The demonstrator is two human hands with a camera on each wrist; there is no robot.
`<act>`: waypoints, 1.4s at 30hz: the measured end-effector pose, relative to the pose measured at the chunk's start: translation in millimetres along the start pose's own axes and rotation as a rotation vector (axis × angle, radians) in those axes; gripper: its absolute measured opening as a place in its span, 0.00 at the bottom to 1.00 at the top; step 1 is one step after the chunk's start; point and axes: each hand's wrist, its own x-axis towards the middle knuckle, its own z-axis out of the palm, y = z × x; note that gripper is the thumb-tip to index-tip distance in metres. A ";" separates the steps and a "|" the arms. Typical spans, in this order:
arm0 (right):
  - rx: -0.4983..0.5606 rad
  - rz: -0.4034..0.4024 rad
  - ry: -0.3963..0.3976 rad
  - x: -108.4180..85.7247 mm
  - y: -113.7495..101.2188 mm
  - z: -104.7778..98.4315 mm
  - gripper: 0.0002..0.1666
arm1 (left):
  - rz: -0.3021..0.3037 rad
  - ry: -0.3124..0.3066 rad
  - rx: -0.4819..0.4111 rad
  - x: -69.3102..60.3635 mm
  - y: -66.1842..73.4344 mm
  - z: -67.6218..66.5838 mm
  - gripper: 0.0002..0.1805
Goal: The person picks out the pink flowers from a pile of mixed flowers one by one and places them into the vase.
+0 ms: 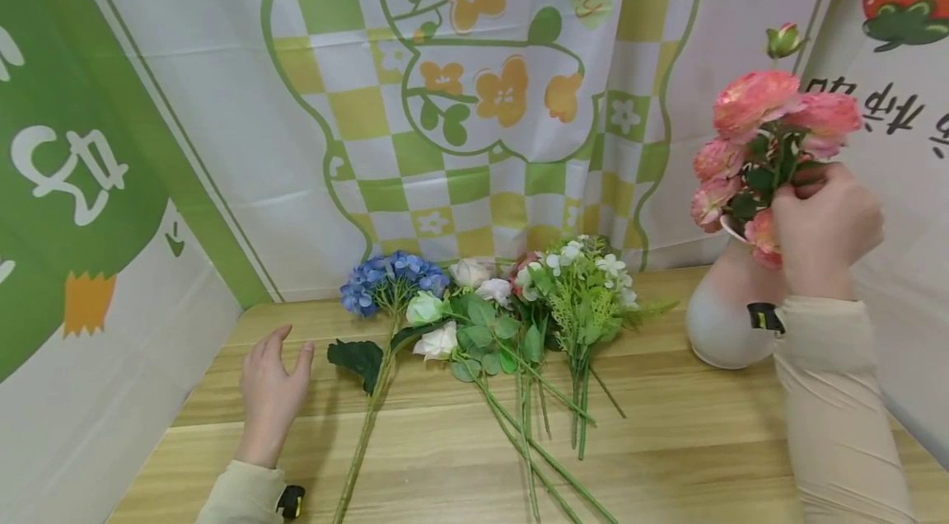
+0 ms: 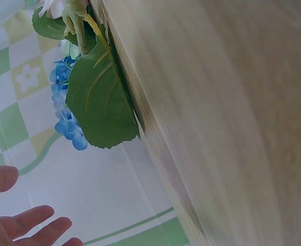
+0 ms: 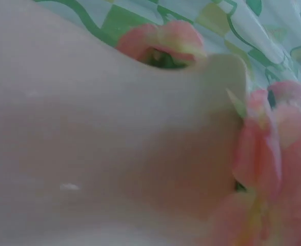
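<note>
At the right, my right hand (image 1: 829,223) pinches the stems of a bunch of pink artificial flowers (image 1: 756,104) at the mouth of a pink-and-white vase (image 1: 722,314). Some blooms hang over the rim, and the stem ends are hidden. The right wrist view is filled by the vase wall (image 3: 114,128), with pink petals (image 3: 273,154) beside its mouth. My left hand (image 1: 273,388) is held over the table's left side with fingers spread and nothing in them. Nearest to it is a blue hydrangea (image 1: 396,277), whose broad green leaf (image 2: 101,92) shows in the left wrist view.
On the wooden table (image 1: 667,442) lie white roses (image 1: 437,340) and a bunch of small white flowers with greenery (image 1: 586,301), their stems pointing toward me. A checked, flower-printed cloth (image 1: 460,178) hangs behind. Printed cloths also flank both sides.
</note>
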 end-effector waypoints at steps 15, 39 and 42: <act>-0.053 0.071 -0.194 10.1 13.4 -15.1 0.25 | -0.001 -0.007 0.001 -1.3 0.2 -0.2 0.28; 0.023 0.215 -0.240 13.5 42.8 -24.3 0.25 | -0.006 -0.027 0.003 -1.3 1.5 -0.6 0.29; 0.047 0.214 -0.199 12.3 44.6 -21.8 0.20 | -0.007 -0.030 0.002 -1.7 1.7 -0.6 0.29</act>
